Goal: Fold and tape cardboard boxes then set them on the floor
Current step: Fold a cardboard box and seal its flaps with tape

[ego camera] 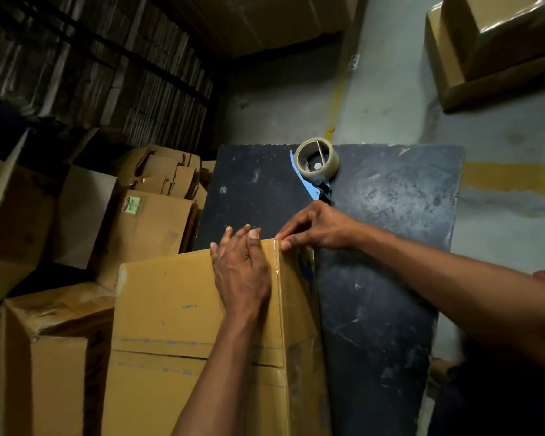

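Box (170,309) under left hand (241,272), print mirrored, unreadable

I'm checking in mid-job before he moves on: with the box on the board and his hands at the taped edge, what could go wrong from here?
1. The clear tape along the box edge looks wrinkled; if the right hand pinches its end down unevenly, it may peel.
2. The left hand only lies flat on the box, so it could slide on the black board.
3. The tape dispenser sits close beyond the hands; a push forward may knock it.
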